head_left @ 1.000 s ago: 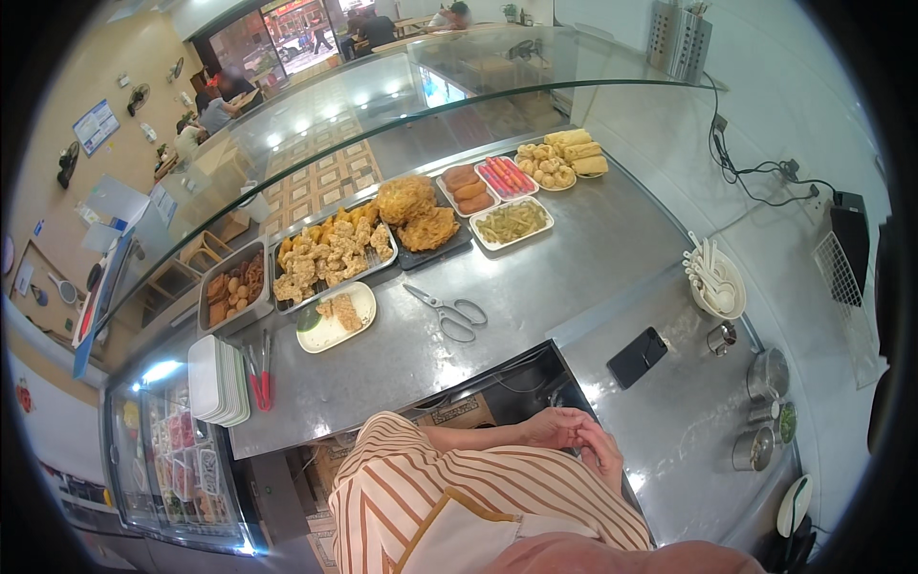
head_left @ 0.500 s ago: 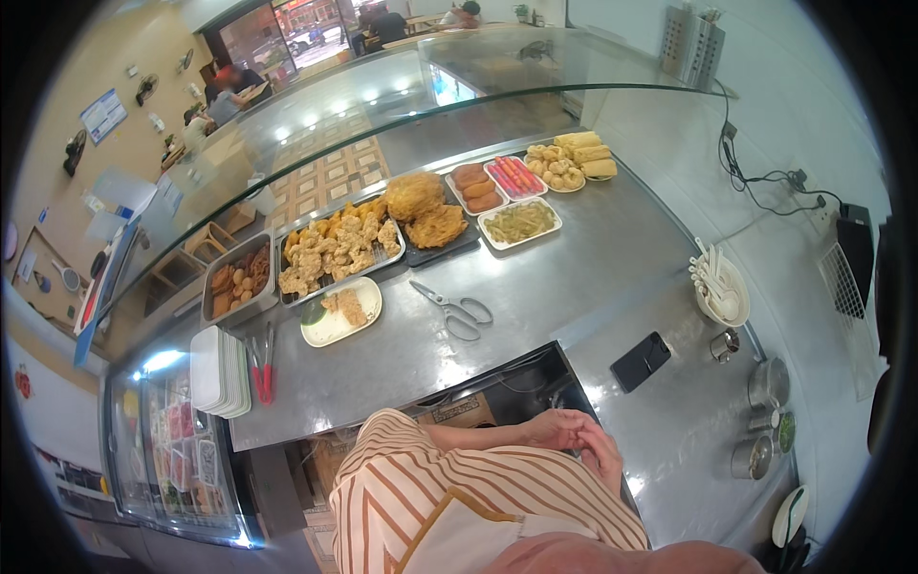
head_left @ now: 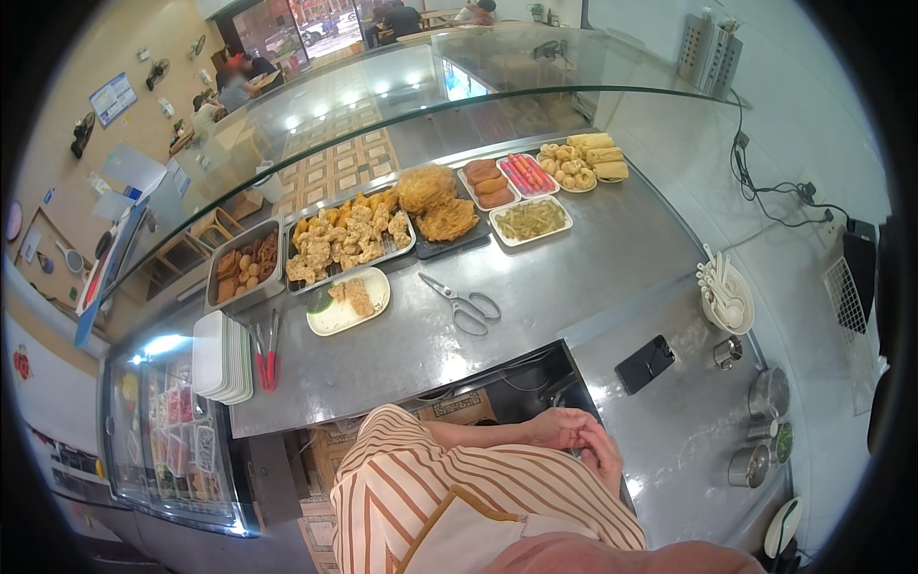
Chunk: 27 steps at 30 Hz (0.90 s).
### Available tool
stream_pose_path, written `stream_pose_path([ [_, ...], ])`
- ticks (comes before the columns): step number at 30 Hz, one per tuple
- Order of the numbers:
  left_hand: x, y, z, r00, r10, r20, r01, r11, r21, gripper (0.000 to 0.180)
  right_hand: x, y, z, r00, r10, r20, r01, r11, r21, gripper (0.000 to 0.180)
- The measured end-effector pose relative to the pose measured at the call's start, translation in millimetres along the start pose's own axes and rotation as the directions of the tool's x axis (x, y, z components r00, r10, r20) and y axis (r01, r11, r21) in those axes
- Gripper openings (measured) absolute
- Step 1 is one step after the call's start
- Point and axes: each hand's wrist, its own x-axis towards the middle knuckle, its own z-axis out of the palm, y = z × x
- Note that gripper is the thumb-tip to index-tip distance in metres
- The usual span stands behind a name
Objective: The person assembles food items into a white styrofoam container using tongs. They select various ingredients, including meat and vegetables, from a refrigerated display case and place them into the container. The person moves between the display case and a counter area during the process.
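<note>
My left hand [head_left: 557,426] and my right hand [head_left: 603,456] rest against each other at the near edge of the steel counter [head_left: 535,277], fingers curled, nothing visible in them. My striped sleeve runs in from the left. A black phone [head_left: 645,364] lies on the counter just beyond my hands. Scissors [head_left: 465,306] lie farther off to the left. An oval white plate [head_left: 330,318] holds a few fried pieces.
Trays of fried food [head_left: 349,239] line the back under a curved glass guard [head_left: 402,105]. A stack of white plates [head_left: 222,359] and red tongs [head_left: 266,349] sit at left. A bowl of white spoons [head_left: 725,301], a metal cup [head_left: 728,352] and small pots [head_left: 766,392] stand at right.
My hands stay together in the same spot. Only the view has shifted slightly.
</note>
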Motion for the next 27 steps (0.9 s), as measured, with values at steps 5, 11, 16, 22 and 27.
stream_pose_path([
  [5, 1, -1, -3, 1.0, -0.004, -0.006, 0.004, 1.0, 0.005, 0.021, -3, 5, 1, 1.0, 0.007, 0.0, -0.007, 1.0, 0.008, 0.035],
  [11, 1, -2, -7, 1.0, -0.014, -0.025, 0.014, 1.0, -0.008, 0.017, -4, 4, 2, 1.0, 0.008, -0.008, -0.008, 1.0, 0.001, 0.035],
  [16, 2, -3, -10, 0.999, -0.029, -0.036, 0.028, 0.999, -0.031, 0.016, -4, 2, 2, 1.0, -0.008, -0.011, 0.008, 1.0, -0.028, 0.035],
  [22, 6, -4, -15, 0.998, -0.061, -0.022, 0.06, 0.997, -0.045, 0.016, -4, 3, -1, 1.0, -0.016, -0.01, 0.016, 0.998, -0.058, 0.035],
  [27, 11, -3, -15, 0.996, -0.091, 0.005, 0.091, 0.995, -0.046, 0.016, -5, 2, -3, 1.0, 0.0, -0.021, -0.002, 0.996, -0.089, 0.035],
])
